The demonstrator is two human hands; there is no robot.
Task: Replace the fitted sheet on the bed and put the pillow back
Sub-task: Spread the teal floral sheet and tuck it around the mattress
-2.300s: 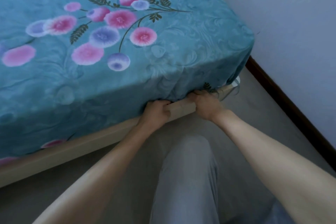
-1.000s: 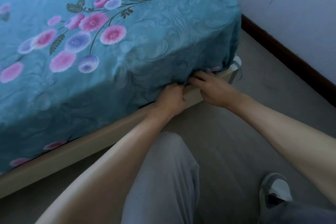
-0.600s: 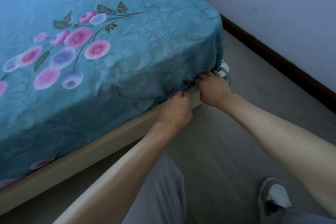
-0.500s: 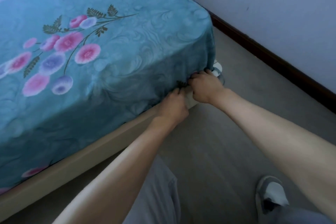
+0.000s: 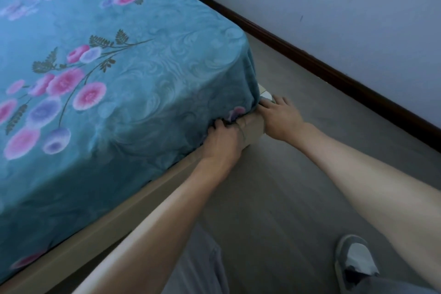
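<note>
A teal fitted sheet [image 5: 148,93] printed with pink and purple flowers covers the mattress, stretched over its near corner. The pale wooden bed frame [image 5: 133,203] runs below it. My left hand [image 5: 222,141] grips the sheet's lower hem at the side of the corner, fingertips curled into the fabric. At the corner itself my right hand [image 5: 278,117] has its fingertips pushed under the hem, the other fingers spread and straight. No pillow is in view.
Grey floor [image 5: 286,198] lies between the bed and a white wall with a dark baseboard [image 5: 334,74]. My grey trouser leg [image 5: 198,267] and a grey-and-white slipper [image 5: 355,265] are at the bottom. A white corner guard [image 5: 265,93] sticks out at the frame's corner.
The view has swung left, showing more of the bed's far side. Both hands have worked along the hem to the very corner, and my right hand has opened out there.
</note>
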